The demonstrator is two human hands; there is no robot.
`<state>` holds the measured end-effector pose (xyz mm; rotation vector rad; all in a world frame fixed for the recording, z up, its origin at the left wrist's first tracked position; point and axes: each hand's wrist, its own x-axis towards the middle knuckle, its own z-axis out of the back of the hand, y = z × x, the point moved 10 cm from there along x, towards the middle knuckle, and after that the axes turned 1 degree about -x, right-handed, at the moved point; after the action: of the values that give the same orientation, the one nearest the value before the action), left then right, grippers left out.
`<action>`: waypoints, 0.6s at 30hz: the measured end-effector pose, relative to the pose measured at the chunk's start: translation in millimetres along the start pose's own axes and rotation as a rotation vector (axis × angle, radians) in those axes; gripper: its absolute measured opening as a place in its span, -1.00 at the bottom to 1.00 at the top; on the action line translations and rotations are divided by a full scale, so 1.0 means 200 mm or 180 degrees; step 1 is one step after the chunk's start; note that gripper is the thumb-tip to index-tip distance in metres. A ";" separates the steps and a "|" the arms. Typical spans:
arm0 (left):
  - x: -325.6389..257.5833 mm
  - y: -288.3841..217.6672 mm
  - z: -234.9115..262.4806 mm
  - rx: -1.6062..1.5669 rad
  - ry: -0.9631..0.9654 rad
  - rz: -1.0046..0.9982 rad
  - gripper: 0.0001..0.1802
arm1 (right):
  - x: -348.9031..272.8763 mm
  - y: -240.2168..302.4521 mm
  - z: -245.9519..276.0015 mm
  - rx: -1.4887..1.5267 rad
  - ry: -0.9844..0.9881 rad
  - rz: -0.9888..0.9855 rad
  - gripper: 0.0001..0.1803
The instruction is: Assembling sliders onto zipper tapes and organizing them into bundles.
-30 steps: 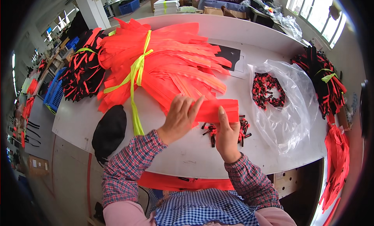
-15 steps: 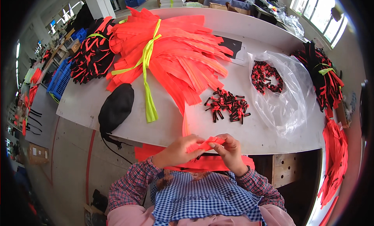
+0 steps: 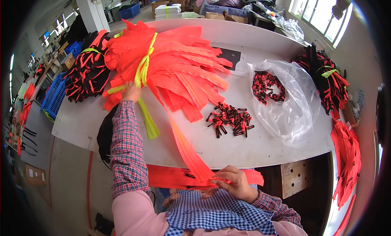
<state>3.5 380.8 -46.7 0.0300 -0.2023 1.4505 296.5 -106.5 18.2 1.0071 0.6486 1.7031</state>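
A big bundle of coral-red zipper tape strips (image 3: 179, 69) lies across the table, bound with a yellow ribbon (image 3: 144, 67). My left hand (image 3: 131, 92) reaches to the bundle's near left side, right by the ribbon; its fingers are too unclear to read. One long zipper strip (image 3: 185, 148) runs from the bundle down over the table's front edge. My right hand (image 3: 236, 183) pinches its near end between thumb and fingers, above my lap. Beyond it on the table is a loose pile of small black-and-red zipper sliders (image 3: 231, 120).
A clear plastic bag (image 3: 301, 114) with more sliders lies at right. Black-and-red bundles sit at the far left (image 3: 87, 69) and far right (image 3: 326, 75). A black pouch (image 3: 105, 134) is partly behind my left arm. Another coral strip (image 3: 163, 177) spans my lap.
My left hand has left the strip end and moved up and left to the bundle. My right hand keeps the strip end, now lower. The view has shifted slightly.
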 end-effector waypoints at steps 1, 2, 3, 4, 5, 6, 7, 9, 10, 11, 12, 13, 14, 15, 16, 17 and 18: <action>0.00 0.35 -0.08 -0.0016 0.0329 0.0419 -0.48 | 0.00 0.02 0.00 -0.0034 -0.0021 0.0201 -0.79; -0.04 0.62 -0.14 -0.0047 0.0673 0.0846 -0.51 | 0.01 0.02 -0.01 0.0021 0.0017 0.0267 -0.79; -0.04 0.59 -0.14 -0.0058 0.0683 0.0825 -0.51 | 0.00 -0.05 0.00 0.0258 0.0019 -0.0204 -0.80; -0.04 0.50 -0.14 0.0146 0.0773 0.0740 -0.55 | -0.02 -0.13 0.00 0.0465 0.0000 -0.0723 -0.81; -0.07 0.44 -0.10 0.0365 0.0850 0.0679 -0.59 | -0.01 -0.13 0.02 0.0651 -0.0177 -0.0771 -0.86; -0.12 0.30 -0.05 0.0340 0.0892 0.0629 -0.59 | 0.01 -0.15 0.03 0.0618 -0.0201 -0.0829 -0.86; -0.18 0.09 0.14 0.0368 0.0274 0.0246 -0.63 | 0.02 -0.16 0.04 0.0558 -0.0256 -0.0883 -0.88; -0.41 -0.33 0.50 -0.0322 -0.1046 -0.0994 -0.72 | 0.06 -0.16 0.06 0.0491 -0.0315 -0.0795 -0.88; -0.56 -0.52 0.57 -0.1534 -0.0858 -0.1413 -0.68 | 0.10 -0.17 0.07 0.0500 -0.0299 -0.0815 -0.88; -0.77 -0.76 0.63 -0.2619 -0.0093 -0.1551 -0.65 | 0.13 -0.16 0.08 0.0624 -0.0365 -0.0734 -0.87; -0.98 -0.86 0.62 -0.3428 0.0443 -0.1796 -0.61 | 0.18 -0.10 0.07 0.0782 -0.0348 -0.0577 -0.87; -1.23 -0.99 0.70 -0.3579 0.0657 -0.2220 -0.61 | 0.20 -0.08 0.07 0.0709 -0.0267 -0.0545 -0.87; -1.44 -1.10 0.76 -0.3526 0.0912 -0.2509 -0.61 | 0.22 -0.08 0.06 0.0734 -0.0228 -0.0540 -0.87; -1.58 -1.16 0.79 -0.3667 0.1186 -0.2539 -0.62 | 0.23 -0.08 0.06 0.0725 -0.0259 -0.0518 -0.88; -1.68 -1.22 0.80 -0.3796 0.1455 -0.2569 -0.64 | 0.24 -0.07 0.07 0.0721 -0.0293 -0.0487 -0.88; -1.72 -1.23 0.79 -0.3801 0.1454 -0.2546 -0.64 | 0.25 -0.03 0.09 0.0677 -0.0243 -0.0387 -0.88; -1.74 -1.23 0.78 -0.3793 0.1288 -0.2389 -0.68 | 0.24 -0.03 0.10 0.0685 -0.0227 -0.0394 -0.88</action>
<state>190.1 -12.2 76.7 -1.0384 -0.6142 0.4065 309.7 -60.3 38.3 1.1481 0.8432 1.5055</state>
